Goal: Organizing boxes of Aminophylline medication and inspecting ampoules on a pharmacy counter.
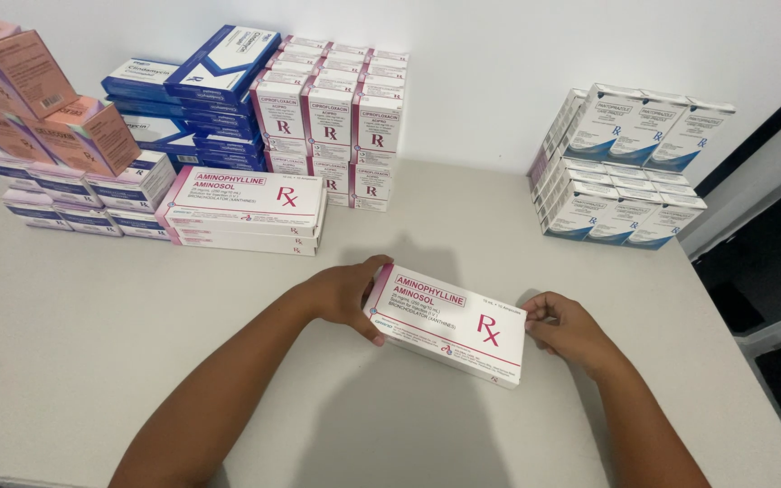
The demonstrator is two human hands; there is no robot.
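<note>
I hold a flat white carton with pink trim (449, 323) by its two short ends, tilted slightly, just above the grey table (92, 361). My left hand (347, 296) is clamped on its near-left end, thumb underneath at the front edge and fingers curled over the top corner; my right hand (564, 327) pinches the opposite end, fingertips pressed to the side panel. Straight beyond my left hand, close by, lies a short stack of matching white-and-pink cartons (246, 210). Behind that stack rise the blue-and-white boxes (201, 99) and a block of small upright white-and-maroon boxes (332, 122). Further out past my left hand sit pinkish-brown boxes (38, 95) on low pale boxes (83, 194). Well beyond my right hand stands a pile of white-and-teal boxes (621, 167). Nothing lies between my hands and these stacks.
</note>
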